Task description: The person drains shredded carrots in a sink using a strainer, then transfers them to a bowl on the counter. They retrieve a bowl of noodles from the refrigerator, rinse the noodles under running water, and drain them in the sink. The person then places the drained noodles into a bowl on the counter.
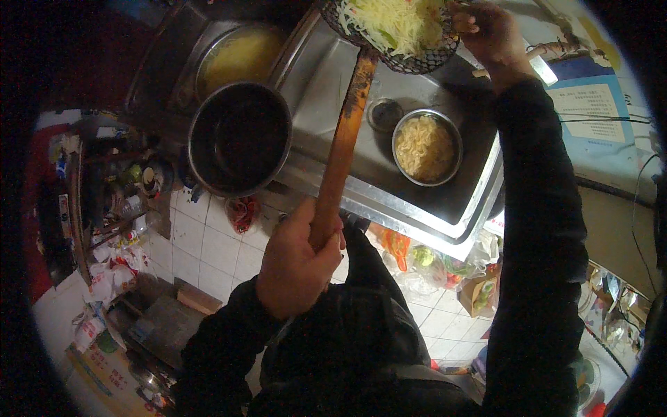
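My left hand [297, 260] is closed around the wooden handle [346, 140] of a wire-mesh skimmer [417, 65]. Pale shredded vegetable [401, 26] with a few green pieces fills the skimmer, which is over the stainless steel sink [323, 94]. At the skimmer's right rim is my right hand [487, 39], its fingers bent; whether they grip the rim or some of the shreds cannot be told. Below, a round metal bowl [458, 167] of pale yellowish food pieces [424, 146] stands in the sink beside the drain [385, 113].
A dark, deep pot [239, 140] sits at the sink's left edge. Behind it, a metal basin holds yellowish liquid [242, 54]. Bagged vegetables [422, 255] and a cardboard box [477, 297] lie below the sink's front edge. A red bag [243, 213] is on the tiled floor.
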A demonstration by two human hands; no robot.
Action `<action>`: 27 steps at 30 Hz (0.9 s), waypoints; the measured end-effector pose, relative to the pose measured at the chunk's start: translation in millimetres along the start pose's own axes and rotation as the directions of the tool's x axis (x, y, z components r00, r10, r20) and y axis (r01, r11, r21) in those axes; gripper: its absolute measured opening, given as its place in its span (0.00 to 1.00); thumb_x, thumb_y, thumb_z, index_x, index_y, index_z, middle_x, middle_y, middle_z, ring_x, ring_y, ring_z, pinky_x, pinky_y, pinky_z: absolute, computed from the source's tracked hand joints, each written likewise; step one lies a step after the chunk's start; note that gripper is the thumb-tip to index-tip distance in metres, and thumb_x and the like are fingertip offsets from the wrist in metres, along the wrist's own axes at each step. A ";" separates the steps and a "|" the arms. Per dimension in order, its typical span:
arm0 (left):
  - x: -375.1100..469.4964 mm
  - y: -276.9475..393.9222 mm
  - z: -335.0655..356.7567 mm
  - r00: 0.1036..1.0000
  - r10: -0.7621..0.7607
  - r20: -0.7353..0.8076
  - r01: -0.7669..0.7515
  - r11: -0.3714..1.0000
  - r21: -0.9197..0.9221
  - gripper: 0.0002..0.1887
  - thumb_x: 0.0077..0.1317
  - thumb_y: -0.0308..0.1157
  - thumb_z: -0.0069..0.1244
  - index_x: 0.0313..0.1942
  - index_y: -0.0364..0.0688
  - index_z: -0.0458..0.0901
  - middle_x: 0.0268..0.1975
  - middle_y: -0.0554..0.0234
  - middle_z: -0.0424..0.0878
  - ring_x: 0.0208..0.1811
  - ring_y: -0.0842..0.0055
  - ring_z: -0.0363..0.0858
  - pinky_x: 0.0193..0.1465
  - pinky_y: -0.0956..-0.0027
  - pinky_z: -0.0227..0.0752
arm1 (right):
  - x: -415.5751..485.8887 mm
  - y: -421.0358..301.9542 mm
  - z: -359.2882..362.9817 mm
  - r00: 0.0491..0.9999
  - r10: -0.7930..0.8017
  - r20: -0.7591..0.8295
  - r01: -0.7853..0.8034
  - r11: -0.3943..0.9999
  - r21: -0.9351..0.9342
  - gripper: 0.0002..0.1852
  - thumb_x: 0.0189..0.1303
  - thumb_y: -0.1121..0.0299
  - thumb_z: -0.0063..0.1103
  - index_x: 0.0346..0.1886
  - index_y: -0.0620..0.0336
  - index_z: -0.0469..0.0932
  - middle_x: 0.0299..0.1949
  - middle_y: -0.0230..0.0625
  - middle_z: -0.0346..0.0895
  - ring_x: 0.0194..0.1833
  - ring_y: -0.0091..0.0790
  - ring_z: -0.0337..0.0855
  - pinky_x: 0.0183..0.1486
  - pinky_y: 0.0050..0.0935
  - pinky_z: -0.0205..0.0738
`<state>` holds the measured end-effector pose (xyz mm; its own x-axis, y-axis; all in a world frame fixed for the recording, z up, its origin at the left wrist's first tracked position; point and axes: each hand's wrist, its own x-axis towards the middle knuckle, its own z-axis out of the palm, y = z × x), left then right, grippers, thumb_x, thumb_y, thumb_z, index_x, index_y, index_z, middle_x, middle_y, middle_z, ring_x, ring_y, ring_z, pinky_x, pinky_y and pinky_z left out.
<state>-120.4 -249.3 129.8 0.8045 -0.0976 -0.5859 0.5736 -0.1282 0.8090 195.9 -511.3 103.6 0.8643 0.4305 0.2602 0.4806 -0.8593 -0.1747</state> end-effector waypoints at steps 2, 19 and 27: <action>2.6 2.4 0.9 1.000 0.004 0.027 -0.003 0.999 -0.034 0.06 0.62 0.21 0.47 0.39 0.36 0.70 0.29 0.60 0.78 0.27 0.78 0.78 0.30 0.70 0.72 | -4.5 29.6 7.4 0.989 0.129 0.071 -0.133 0.575 0.807 0.09 0.59 0.69 0.57 0.36 0.65 0.82 0.24 0.41 0.78 0.23 0.30 0.75 0.25 0.31 0.69; 6.9 0.7 5.7 0.999 0.046 -0.014 -0.045 0.999 0.009 0.04 0.64 0.23 0.47 0.38 0.36 0.70 0.28 0.61 0.78 0.26 0.80 0.78 0.30 0.73 0.72 | 11.2 -9.8 27.0 0.994 0.078 0.075 -0.089 0.984 0.152 0.15 0.59 0.60 0.58 0.36 0.65 0.80 0.30 0.51 0.81 0.34 0.46 0.83 0.39 0.44 0.73; 12.7 0.4 4.9 0.998 0.062 0.020 -0.061 0.997 -0.055 0.05 0.63 0.22 0.46 0.38 0.36 0.70 0.27 0.63 0.76 0.24 0.80 0.76 0.29 0.72 0.70 | -12.6 -18.3 -12.3 0.957 0.196 0.214 -0.278 0.830 0.483 0.12 0.61 0.65 0.55 0.39 0.64 0.80 0.26 0.34 0.75 0.29 0.28 0.74 0.30 0.32 0.65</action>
<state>-110.7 -255.5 122.5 0.8353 -0.1251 -0.5353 0.5311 -0.0677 0.8446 174.5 -504.4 115.2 0.9529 0.3030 0.0112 0.2306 -0.7000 -0.6759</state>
